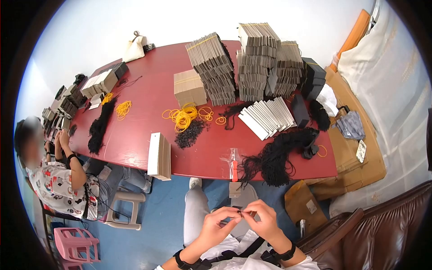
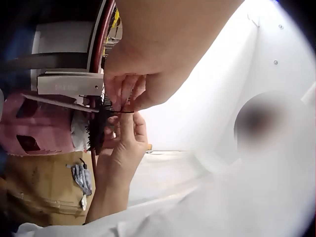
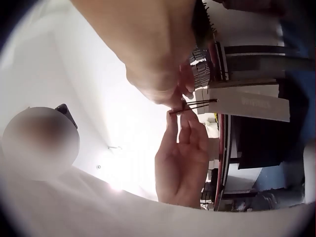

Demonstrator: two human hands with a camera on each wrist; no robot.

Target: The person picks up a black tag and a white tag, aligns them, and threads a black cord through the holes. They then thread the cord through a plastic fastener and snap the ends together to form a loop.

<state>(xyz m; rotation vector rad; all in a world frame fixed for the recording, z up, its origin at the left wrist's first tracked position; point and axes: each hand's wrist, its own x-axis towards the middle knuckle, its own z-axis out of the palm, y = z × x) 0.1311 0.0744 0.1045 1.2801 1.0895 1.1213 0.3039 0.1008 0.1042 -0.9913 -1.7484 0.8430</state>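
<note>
Both hands meet in front of the lap. My left hand and my right hand pinch a thin black cord between thumb and fingertips. In the right wrist view the cord runs from the fingertips to a hole near the end of a pale cardboard tag with faint print. The left wrist view shows the cord crossing between the two hands' fingertips. Below the hands in the head view, a small ridged stack of tags sits by the knees.
On the red table are tall stacks of grey tags, fanned white tags, black cord bundles, yellow rubber bands and a tag block at the front edge. Another person sits at left near a stool.
</note>
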